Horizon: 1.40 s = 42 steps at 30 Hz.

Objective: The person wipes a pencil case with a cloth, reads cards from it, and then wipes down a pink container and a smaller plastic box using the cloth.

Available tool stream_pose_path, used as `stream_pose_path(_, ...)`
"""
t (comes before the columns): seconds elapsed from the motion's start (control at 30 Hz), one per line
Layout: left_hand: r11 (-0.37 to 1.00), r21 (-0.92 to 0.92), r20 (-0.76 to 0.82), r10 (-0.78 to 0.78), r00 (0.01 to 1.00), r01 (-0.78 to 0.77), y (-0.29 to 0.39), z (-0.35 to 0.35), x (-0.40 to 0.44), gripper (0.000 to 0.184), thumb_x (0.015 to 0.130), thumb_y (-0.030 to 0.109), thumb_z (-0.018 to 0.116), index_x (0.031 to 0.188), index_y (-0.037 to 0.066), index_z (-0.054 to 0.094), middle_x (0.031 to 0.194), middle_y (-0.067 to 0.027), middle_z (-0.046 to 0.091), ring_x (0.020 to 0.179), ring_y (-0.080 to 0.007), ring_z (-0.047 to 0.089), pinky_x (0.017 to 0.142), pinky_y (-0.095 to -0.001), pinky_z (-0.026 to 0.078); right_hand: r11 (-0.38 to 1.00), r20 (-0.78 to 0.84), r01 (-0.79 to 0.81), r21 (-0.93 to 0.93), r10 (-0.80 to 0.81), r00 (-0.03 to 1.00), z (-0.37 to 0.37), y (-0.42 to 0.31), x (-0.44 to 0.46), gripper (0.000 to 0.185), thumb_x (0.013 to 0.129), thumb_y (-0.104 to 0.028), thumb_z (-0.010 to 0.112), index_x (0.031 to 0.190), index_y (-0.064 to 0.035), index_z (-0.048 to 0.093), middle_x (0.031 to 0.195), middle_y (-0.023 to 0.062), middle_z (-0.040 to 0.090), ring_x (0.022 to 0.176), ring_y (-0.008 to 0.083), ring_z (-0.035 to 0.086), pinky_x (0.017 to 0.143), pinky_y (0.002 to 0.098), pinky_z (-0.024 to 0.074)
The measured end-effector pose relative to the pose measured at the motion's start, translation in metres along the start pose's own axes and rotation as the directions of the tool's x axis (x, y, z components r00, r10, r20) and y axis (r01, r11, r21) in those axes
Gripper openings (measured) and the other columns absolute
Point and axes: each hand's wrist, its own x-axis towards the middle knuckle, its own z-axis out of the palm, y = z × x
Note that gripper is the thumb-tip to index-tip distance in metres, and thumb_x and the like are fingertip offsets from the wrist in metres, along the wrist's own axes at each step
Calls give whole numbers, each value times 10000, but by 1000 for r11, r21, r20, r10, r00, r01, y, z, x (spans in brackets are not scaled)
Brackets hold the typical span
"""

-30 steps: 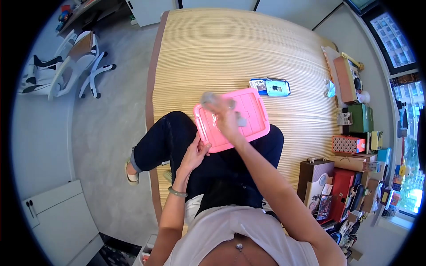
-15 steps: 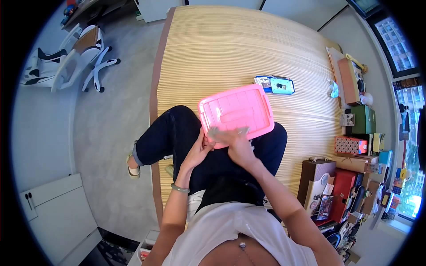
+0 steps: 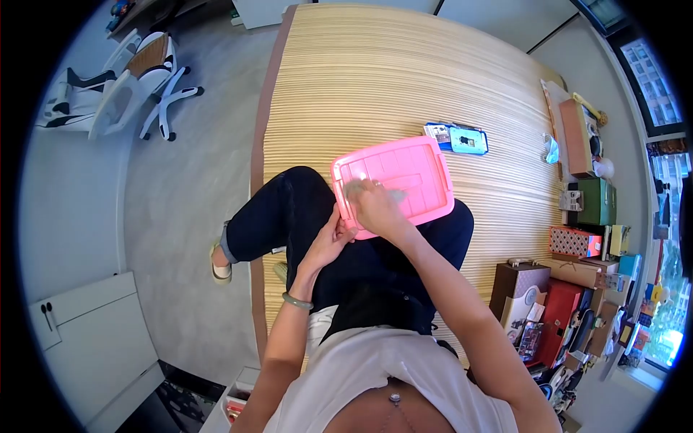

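Note:
A pink plastic box lid (image 3: pixel 427 177) rests tilted across my lap; whether a box is under it is hidden. My left hand (image 3: pixel 329 242) grips the lid's near left corner, fingers closed along the rim. Over the left half of the lid, my right hand (image 3: pixel 378 212) presses a crumpled greyish cloth (image 3: pixel 354 190) against the top surface. Parts of the cloth stick out on both sides of the fingers, slightly blurred.
Beyond the lid, a blue tray with cards and a light-blue case (image 3: pixel 469 140) lies on the bamboo mat (image 3: pixel 346 79). Boxes and bags, including a red case (image 3: pixel 558 317), line the right side. A white chair (image 3: pixel 119 94) stands on the floor at left.
My right hand has moved the cloth up and slightly left across the lid. My left hand stays on the lid's corner. The whole view has shifted slightly.

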Motion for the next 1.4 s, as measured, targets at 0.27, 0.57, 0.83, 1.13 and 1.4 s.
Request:
stream_pose_path(0.27,999,-46,41,10,999,-8,5,-3,0,780,934,38,619,1558,81,153,1029,9,533,840,-73,521,812,-230,475,992,-269,81,94,-53,962,7,5,18,527,732,66,525,1232,-65,625,1175,218,580,998,415,548,919,451,474)
stream_pose_path(0.57,970,-245,120,27,992,3,9,-4,0,809,903,-65,569,1566,110,138,1114,6,533,913,-80,528,872,-238,467,972,-53,170,162,-164,985,-15,15,-68,404,654,92,568,968,-85,752,1136,85,638,956,351,557,833,447,482)
stream_pose_path(0.83,944,-329,150,18,989,32,4,-10,5,878,815,-100,500,1571,127,114,1119,-26,557,933,-110,548,890,-246,461,997,-218,44,68,-28,976,-36,32,-71,351,639,104,570,832,-110,770,1055,70,683,908,322,578,850,437,474)
stream_pose_path(1.13,938,-345,154,36,987,19,0,-9,2,826,818,2,423,1574,133,117,1095,-46,545,908,-126,537,907,-284,460,914,-105,188,360,-161,981,-8,50,-104,319,598,168,519,756,-28,716,1037,75,714,1135,296,592,982,383,478)
stream_pose_path(1.4,974,-209,63,99,993,-84,1,5,4,866,932,69,626,1571,121,44,1128,-16,501,901,-95,496,884,-251,448,977,-537,-159,141,210,817,-27,92,-114,280,664,140,536,781,-40,716,968,133,707,1014,319,643,918,385,500)
